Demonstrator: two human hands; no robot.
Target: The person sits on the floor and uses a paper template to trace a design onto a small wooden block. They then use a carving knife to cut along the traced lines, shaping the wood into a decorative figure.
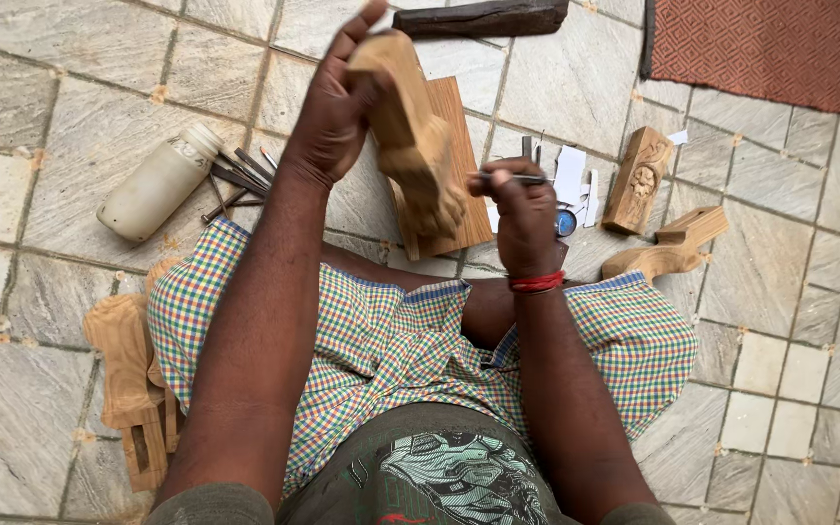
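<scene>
While seated on a grey stone-tiled floor with legs folded under a multicoloured checked cloth, a person works a pale wooden carving held up in front of the chest. Nearest the body, a stack of similar carved wooden pieces lies on the tiles by the left knee. A red thread band circles the right wrist. The right hand is closed in a fist around a thin metal tool, whose tip points left and meets the lower part of the carving. The left hand grips the upper end of the carving, thumb and palm wrapped round it, the fingertips raised above the wood. Below the carving a flat wooden board rests on the floor past the knees. To the left of the forearm a whitish plastic bottle lies on its side, with a bundle of dark metal tools touching its neck end. To the right, white paper scraps sit beside a small carved block bearing a flower relief, and a curved wooden piece lies just beyond the right knee. Farther off, a dark length of wood lies at the top edge, and a reddish-brown patterned mat covers the far right corner
</scene>
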